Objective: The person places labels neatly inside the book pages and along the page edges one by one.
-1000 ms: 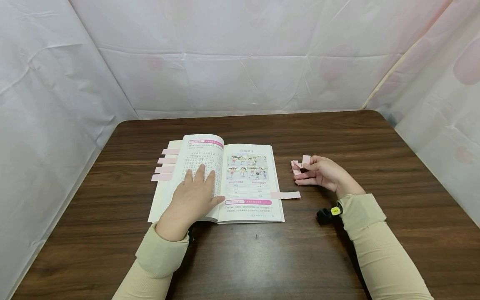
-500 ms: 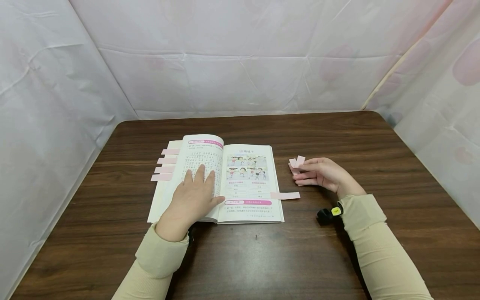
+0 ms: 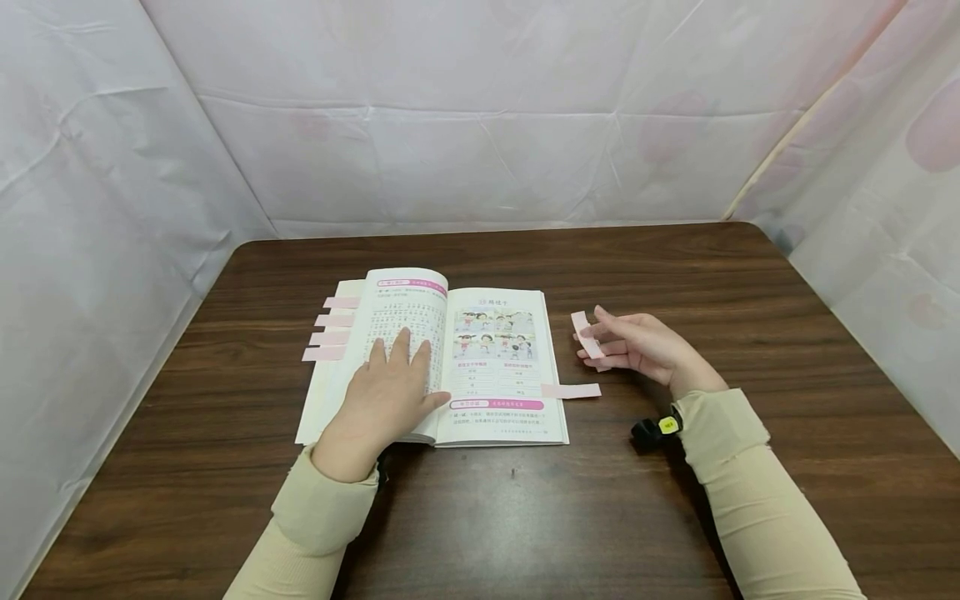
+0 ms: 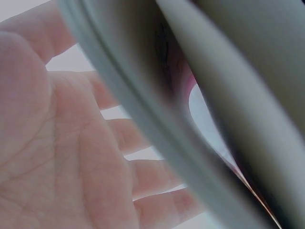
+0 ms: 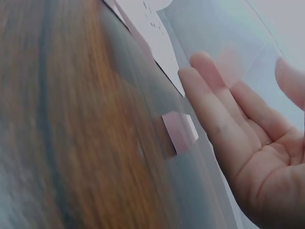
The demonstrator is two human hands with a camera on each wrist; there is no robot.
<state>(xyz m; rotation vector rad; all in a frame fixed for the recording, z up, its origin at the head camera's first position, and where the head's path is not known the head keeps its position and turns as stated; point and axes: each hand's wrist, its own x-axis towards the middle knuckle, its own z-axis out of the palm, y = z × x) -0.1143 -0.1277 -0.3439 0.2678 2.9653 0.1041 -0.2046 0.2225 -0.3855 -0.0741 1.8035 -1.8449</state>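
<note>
An open book (image 3: 468, 300) with printed text and small pictures lies on the table. My left hand (image 3: 386, 400) rests spread on its left page; in the left wrist view the palm and fingers extend along the book's page edges (image 4: 114, 71). To the right of the book, my right hand (image 3: 637, 350) is raised with its fingers extended and thumb lifted apart. A pink paper strip (image 3: 587, 335) is at its fingertips, slanting across them. Another pink strip (image 3: 579, 391) sticks out from the right page's outer edge.
Several pink strips (image 3: 326, 354) project from the book's left edge. The dark wood table (image 3: 495, 517) reaches back to a pale hanging sheet (image 3: 480, 167). A black wrist camera (image 3: 647, 435) sits under the right wrist.
The thumb of my right hand has parted from the pink paper it was pinching. The strip has shifted left and now slants across the fingertips. The left hand and book stay put.
</note>
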